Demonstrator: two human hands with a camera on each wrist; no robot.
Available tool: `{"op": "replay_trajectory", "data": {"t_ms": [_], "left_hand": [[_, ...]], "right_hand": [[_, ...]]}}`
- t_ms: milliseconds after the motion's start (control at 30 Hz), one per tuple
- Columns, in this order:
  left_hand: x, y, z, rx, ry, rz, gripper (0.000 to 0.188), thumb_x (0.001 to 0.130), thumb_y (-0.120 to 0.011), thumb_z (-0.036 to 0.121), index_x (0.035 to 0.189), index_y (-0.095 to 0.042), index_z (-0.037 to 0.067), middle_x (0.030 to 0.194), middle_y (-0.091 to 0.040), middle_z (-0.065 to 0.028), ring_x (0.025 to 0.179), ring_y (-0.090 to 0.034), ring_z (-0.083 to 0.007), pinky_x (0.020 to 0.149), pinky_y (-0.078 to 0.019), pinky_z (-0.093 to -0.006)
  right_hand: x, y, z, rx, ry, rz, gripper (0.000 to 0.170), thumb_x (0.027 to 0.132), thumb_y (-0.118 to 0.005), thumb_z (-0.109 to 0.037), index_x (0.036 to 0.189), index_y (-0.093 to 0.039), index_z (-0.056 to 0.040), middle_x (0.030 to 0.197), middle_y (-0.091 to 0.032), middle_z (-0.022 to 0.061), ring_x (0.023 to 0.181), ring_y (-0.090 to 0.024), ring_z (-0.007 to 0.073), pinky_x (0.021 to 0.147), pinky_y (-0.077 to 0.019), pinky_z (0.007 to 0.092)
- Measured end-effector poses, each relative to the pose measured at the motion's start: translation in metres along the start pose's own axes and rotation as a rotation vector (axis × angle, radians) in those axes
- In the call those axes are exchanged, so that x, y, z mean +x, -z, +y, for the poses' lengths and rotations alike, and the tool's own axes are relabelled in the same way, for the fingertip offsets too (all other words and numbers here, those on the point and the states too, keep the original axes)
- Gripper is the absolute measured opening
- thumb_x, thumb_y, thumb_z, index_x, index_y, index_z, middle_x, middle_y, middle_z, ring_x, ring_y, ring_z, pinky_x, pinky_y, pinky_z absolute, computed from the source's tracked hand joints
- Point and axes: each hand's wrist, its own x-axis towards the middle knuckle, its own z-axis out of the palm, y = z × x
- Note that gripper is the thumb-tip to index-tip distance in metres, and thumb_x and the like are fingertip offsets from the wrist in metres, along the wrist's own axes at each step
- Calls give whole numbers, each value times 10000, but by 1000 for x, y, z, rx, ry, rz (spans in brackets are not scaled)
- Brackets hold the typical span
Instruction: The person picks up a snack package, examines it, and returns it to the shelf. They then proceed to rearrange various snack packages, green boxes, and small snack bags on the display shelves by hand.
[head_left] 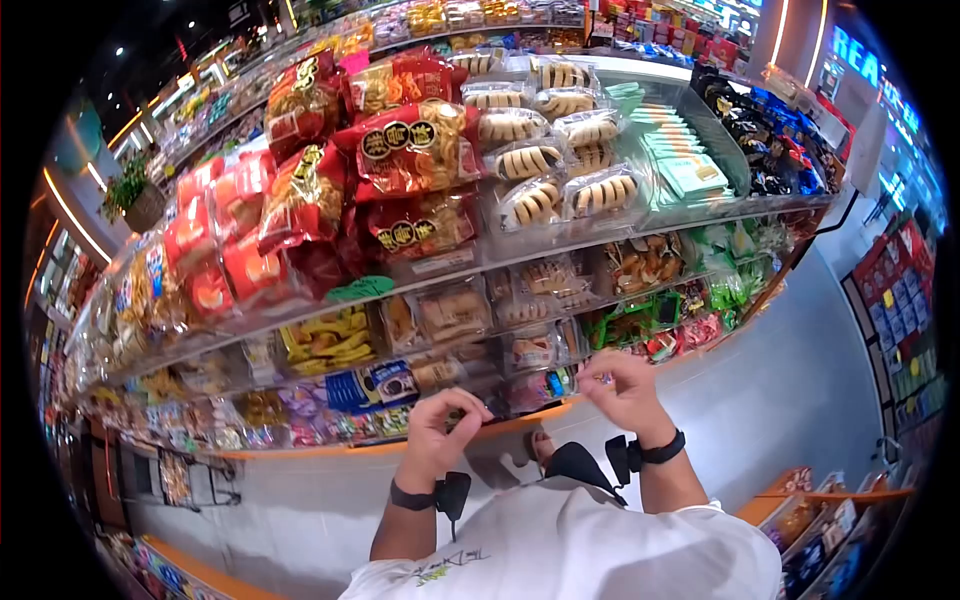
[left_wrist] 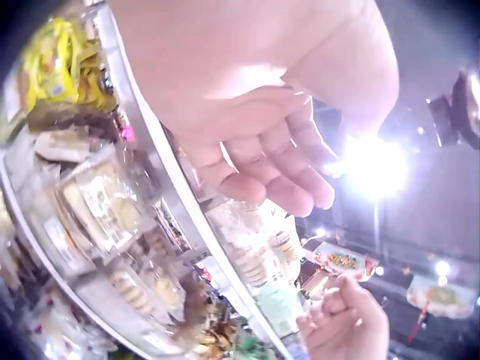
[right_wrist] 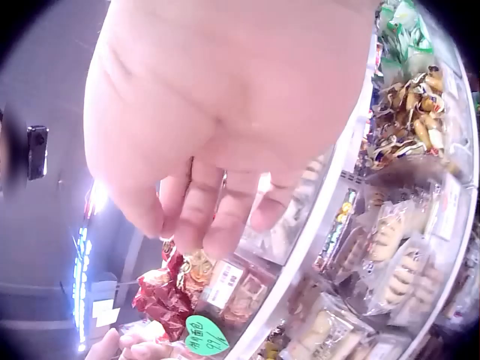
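Hands (head_left: 440, 432) (head_left: 622, 393), loosely curled and empty, hover apart near shelved snack packets (head_left: 452, 312).

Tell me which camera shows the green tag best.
The right wrist view: the green tag appears fuller there, with its dark handwriting plain. The head view shows it flattened, its writing hard to read; the left wrist view doesn't show it.
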Motion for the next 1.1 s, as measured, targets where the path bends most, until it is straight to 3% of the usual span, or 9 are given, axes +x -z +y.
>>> {"op": "replay_trajectory", "data": {"t_ms": [167,233,333,600,700,767,833,900,1100], "left_hand": [[21,-19,11,235,72,14,66,1015,-701,72,980,-689,16,971,-747,-87,937,-719,-177,867,-571,-323],[42,-41,8,277,33,72,85,1020,-701,93,993,-697,13,977,-756,-66,926,-712,-143,850,-566,-298],[65,-73,-2,109,53,216,125,1039,-685,135,1032,-710,13,977,-775,-56,911,-713,-112,827,-563,-276],[138,-158,-18,366,7,110,80,1010,-700,66,965,-708,0,967,-758,-62,918,-708,-137,847,-559,-295],[145,-168,-13,312,-12,136,122,988,-750,121,996,-735,1,962,-755,-61,954,-716,-163,891,-556,-312],[145,-165,-27,141,-108,236,167,992,-748,117,1119,-725,11,1202,-731,-91,1108,-692,-189,968,-543,-331],[149,-172,-11,28,-203,323,672,977,-771,159,1556,-451,44,1586,-492,-106,1375,-549,-216,1108,-463,-349],[152,-178,-11,-202,-259,406,872,976,-773,178,1660,-254,25,1613,-447,-138,1363,-555,-232,1120,-468,-371],[128,-171,-18,-90,-95,521,678,1013,-743,147,1577,-402,-8,1446,-561,-90,1293,-591,-145,1074,-518,-334]], "right_hand": [[37,57,-4,-167,-5,305,62,902,-795,-32,955,-763,-26,881,-721,78,824,-672,186,764,-509,326],[72,93,-17,-409,272,285,100,891,-792,-24,984,-760,-37,918,-734,93,900,-688,255,851,-506,371],[133,123,-45,-656,516,173,359,860,-809,-61,1207,-723,-80,1222,-717,121,1140,-657,332,1009,-490,460],[241,151,-12,-941,532,-364,541,809,-864,-210,1316,-691,-132,1192,-733,40,1209,-639,272,1284,-225,558],[237,170,-27,-720,672,-181,576,769,-895,-212,1302,-693,-130,1096,-734,72,1105,-666,295,1235,-293,548],[224,174,-37,-518,624,-145,535,800,-904,-198,1268,-681,-71,1104,-746,73,1031,-710,231,1102,-454,434],[201,167,-29,-131,434,-191,513,818,-913,-174,1252,-677,-35,1124,-759,87,1017,-728,190,1010,-527,376],[174,141,-6,377,137,-313,469,879,-904,-182,1229,-668,22,1102,-769,74,1040,-705,135,947,-556,311],[123,86,39,364,-52,-613,554,968,-803,-127,1440,-552,16,1310,-689,106,1204,-651,167,1077,-510,346]]}}
